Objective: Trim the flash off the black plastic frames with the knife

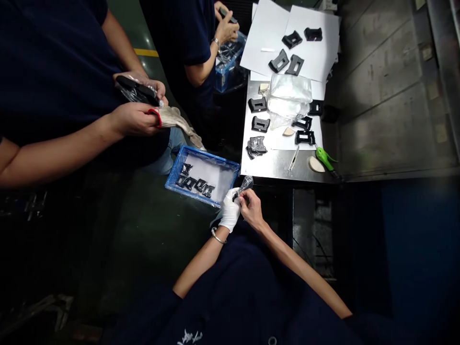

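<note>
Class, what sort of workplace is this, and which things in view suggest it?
Probably a factory workstation: similar black parts lie on a metal bench near clear plastic bags, and a blue bin holds wrapped ones.

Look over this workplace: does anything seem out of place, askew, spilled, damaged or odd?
No spill or damage stands out. The left hand wears a glove; the right hand is bare, an odd mismatch. On the paper, black parts lie at differing angles, which looks askew.
</note>
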Available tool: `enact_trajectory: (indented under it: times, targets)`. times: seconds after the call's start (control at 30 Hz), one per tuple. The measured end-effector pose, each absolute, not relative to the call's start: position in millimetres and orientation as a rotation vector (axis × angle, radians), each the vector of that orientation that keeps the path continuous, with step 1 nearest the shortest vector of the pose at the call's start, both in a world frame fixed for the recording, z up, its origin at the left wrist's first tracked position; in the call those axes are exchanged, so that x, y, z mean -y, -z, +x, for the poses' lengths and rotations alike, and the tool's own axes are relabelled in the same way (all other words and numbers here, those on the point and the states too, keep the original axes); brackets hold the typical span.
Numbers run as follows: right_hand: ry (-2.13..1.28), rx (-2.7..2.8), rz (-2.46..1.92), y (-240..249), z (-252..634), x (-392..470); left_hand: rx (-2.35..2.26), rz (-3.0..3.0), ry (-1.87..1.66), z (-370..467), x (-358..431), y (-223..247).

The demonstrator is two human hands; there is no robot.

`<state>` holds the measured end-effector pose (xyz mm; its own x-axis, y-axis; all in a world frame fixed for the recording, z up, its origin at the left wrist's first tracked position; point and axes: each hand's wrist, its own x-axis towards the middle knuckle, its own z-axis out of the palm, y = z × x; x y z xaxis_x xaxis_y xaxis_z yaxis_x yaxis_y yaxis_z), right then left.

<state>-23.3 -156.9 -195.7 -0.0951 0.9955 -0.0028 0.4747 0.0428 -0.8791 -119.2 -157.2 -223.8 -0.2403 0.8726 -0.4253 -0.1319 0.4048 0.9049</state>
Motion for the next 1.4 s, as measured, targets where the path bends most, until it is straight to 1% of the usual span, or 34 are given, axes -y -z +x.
enact_trajectory:
  times: [0.13, 0.3, 0.6, 0.83, 0.93, 1.03, 1.23, 1.4]
  targets:
    - [-1.049, 1.77, -1.437, 195.5, -19.2, 150.2, -1.499, 0.709, -1.017, -135.9, 150.4, 220.9]
    - [-1.165, 1.881, -1.38, 204.8, -15.3, 149.5, -1.477, 0.601, -0.938, -142.8, 147.8, 233.2]
    - [-1.337, 1.836, -1.385, 221.7, -22.5, 146.3, -1.47, 0.362, -0.742, -158.2, 156.3, 244.3]
    - [-1.663, 1.777, -1.372, 250.9, -32.2, 160.5, -1.521, 0.368, -0.478, -186.3, 180.1, 248.4]
    - [-1.857, 1.758, -1.283, 253.5, -32.5, 165.9, -1.592, 0.479, -0.419, -201.7, 187.2, 248.8]
    - [-1.962, 1.783, -1.245, 250.9, -30.3, 170.3, -1.642, 0.641, -0.376, -212.9, 190.5, 247.3]
    - [-1.928, 1.933, -1.422, 251.1, -34.1, 171.0, -1.774, 0.863, -0.21, -216.9, 194.3, 238.6]
    - [-1.758, 1.973, -1.709, 265.8, -41.7, 164.7, -1.868, 0.852, -0.091, -217.7, 187.4, 237.7]
